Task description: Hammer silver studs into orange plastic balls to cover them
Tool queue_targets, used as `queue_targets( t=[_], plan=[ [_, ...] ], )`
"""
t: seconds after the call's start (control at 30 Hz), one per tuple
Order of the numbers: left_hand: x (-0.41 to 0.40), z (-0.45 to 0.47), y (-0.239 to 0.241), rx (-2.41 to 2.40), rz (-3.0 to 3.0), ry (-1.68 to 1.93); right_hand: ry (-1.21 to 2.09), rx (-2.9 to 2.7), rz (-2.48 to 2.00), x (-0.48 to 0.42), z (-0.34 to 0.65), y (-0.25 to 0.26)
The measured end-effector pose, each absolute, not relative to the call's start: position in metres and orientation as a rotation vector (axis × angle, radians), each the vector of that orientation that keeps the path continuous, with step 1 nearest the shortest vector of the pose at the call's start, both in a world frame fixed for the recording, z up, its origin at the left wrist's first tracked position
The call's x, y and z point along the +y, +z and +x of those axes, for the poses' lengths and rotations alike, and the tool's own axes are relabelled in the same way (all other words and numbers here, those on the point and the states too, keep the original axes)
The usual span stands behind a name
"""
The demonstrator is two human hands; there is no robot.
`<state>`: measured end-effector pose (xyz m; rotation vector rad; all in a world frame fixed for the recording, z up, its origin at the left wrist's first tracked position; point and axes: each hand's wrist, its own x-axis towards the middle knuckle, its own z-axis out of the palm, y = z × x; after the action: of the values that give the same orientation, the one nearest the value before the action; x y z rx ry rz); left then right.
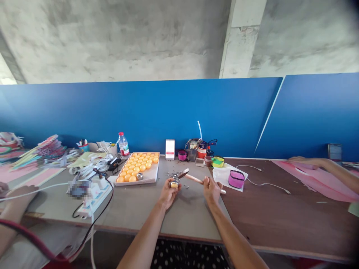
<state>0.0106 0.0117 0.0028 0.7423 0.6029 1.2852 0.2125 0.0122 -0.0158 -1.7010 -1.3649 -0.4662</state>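
My left hand (169, 194) is closed round a small yellow-orange ball (174, 185) that has shiny silver pieces on its upper part. My right hand (212, 189) grips the pale handle of a long tool (195, 179). Its dark, flat head (183, 173) is just above and right of the ball. Whether that head is a brush or a hammer, or touches the ball, I cannot tell. Loose silver pieces (187, 187) lie scattered on the grey table beside and behind the ball.
Left stands a white tray (148, 178) of orange balls with one silver-covered ball (139, 176). Further left are a bottle (123, 145) and power strip (95, 198) with cables. A pink pouch (236, 179) lies right on white paper. Other people's hands (305, 161) rest at both sides.
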Motion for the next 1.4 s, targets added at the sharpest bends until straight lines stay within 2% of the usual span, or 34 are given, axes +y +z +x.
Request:
queue_targets(
  t=[0.8,1.03,1.4],
  plan=[
    [0.012,0.011,0.004,0.632,0.690,1.274,-0.521,-1.459,-1.697,0.010,0.210,-0.016],
    [0.017,0.001,0.003,0.529,0.507,1.354,-0.501,-1.196,-1.873,0.013,0.222,-0.014],
    [0.019,0.001,0.001,0.544,0.479,1.332,-0.512,-1.183,-2.031,0.014,0.223,-0.015]
  ],
)
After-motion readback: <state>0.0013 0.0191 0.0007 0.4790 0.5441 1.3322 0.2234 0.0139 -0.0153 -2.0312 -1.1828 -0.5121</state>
